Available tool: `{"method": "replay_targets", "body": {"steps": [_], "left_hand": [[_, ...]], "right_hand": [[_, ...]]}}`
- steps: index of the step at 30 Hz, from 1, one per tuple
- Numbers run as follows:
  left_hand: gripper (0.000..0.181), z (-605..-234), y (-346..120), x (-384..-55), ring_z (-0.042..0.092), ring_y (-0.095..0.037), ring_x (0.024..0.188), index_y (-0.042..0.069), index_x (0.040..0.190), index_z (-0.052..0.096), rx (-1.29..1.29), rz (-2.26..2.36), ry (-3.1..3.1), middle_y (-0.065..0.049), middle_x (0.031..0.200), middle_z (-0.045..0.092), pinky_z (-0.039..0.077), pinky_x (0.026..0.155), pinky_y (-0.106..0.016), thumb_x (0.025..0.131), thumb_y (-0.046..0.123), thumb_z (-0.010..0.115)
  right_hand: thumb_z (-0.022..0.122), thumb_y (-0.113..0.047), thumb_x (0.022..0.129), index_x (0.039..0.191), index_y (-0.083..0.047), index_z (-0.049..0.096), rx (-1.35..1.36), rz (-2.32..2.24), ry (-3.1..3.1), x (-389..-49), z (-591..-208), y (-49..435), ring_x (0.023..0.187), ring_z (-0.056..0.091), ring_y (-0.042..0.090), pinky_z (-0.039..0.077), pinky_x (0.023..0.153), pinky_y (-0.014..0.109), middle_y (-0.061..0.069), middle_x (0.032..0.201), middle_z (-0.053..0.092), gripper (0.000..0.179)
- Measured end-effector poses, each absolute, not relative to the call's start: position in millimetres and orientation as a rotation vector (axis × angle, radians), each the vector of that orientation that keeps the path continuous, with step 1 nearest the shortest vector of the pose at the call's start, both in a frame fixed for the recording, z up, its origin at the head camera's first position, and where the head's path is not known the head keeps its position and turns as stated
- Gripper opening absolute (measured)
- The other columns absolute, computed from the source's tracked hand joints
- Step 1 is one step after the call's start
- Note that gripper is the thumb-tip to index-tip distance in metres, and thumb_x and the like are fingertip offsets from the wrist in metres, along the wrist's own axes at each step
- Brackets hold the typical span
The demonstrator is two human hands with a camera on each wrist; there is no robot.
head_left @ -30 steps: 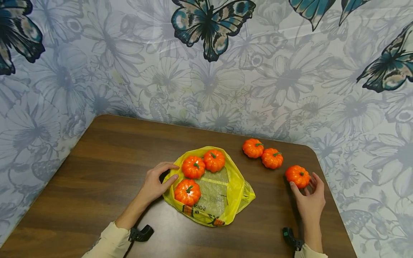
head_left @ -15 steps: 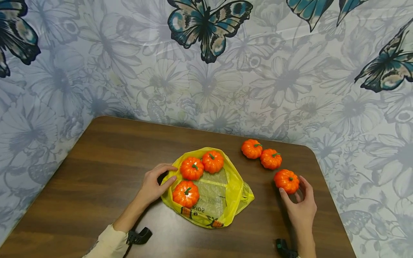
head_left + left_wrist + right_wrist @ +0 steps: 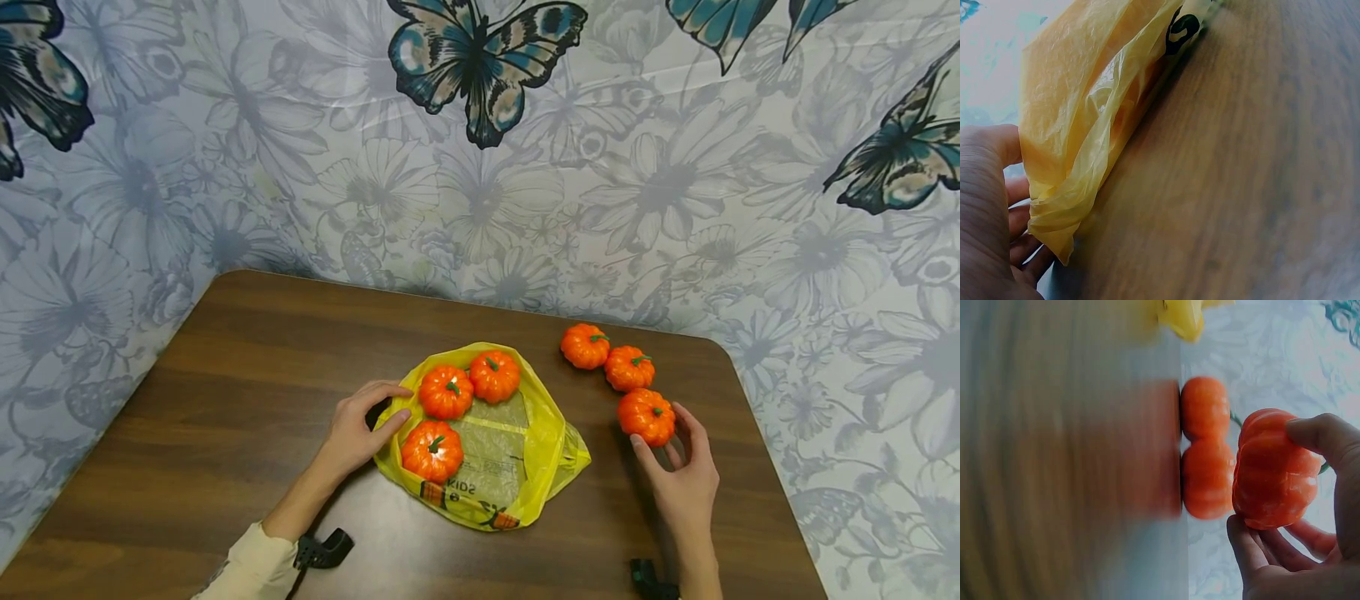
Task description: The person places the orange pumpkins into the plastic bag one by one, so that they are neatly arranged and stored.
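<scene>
Yellow bag (image 3: 552, 467) has three orange pumpkins (image 3: 447, 392) in it, so we'd call the bagging roughly half done. Our right hand (image 3: 682, 482) has a fourth pumpkin (image 3: 646, 417) pinched between thumb and fingers, off the table (image 3: 300, 358) and right of the bag. Still to do after that: two loose pumpkins (image 3: 630, 369) at the far right. Our left hand (image 3: 358, 425) touches the bag's left rim, but we can't tell if it's gripping.

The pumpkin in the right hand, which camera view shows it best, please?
The right wrist view: there the pumpkin appears largest, gripped by the right hand, its ribbing plain. The head view shows it smaller, from above, with its stem; the left wrist view does not show it.
</scene>
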State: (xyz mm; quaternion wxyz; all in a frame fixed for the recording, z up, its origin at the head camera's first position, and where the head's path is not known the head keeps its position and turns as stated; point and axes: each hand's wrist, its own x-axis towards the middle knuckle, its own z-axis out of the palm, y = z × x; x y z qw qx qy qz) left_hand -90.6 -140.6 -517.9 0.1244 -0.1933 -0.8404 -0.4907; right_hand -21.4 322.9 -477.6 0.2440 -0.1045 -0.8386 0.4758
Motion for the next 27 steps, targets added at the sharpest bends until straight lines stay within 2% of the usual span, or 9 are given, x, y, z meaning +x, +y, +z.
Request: {"method": "replay_targets", "body": {"steps": [11, 18, 27], "left_hand": [[0.026, -517.9, -141.0, -91.1, 0.068, -0.028, 0.121, 0.014, 0.114, 0.078, -0.562, -1.439, -2.448, -0.002, 0.122, 0.076, 0.038, 0.111, -0.013, 0.088, 0.014, 0.084], [0.026, -515.8, -141.3, -91.5, 0.068, -0.027, 0.121, 0.013, 0.114, 0.078, -0.56, -1.425, -2.457, -0.002, 0.122, 0.076, 0.039, 0.111, -0.014, 0.089, 0.015, 0.084], [0.026, -515.1, -140.4, -90.7, 0.069, -0.027, 0.121, 0.013, 0.114, 0.078, -0.542, -1.419, -2.474, -0.004, 0.122, 0.076, 0.041, 0.11, -0.016, 0.089, 0.015, 0.084]], "right_hand": [[0.091, 0.008, 0.074, 0.149, -0.006, 0.056, -0.077, 1.281, -2.312, -22.7, -472.6, 285.1, 0.133, 0.056, 0.001, 0.046, 0.1, 0.007, 0.009, 0.148, 0.06, 0.083], [0.088, 0.011, 0.075, 0.145, 0.004, 0.055, 0.003, 1.313, -2.313, -19.4, -459.0, 258.6, 0.133, 0.057, 0.004, 0.046, 0.103, 0.009, 0.02, 0.146, 0.06, 0.078], [0.093, 0.003, 0.074, 0.15, -0.009, 0.055, 0.182, 1.298, -2.371, -16.9, -472.2, 241.1, 0.132, 0.06, 0.009, 0.046, 0.108, 0.014, 0.01, 0.148, 0.061, 0.085]]}}
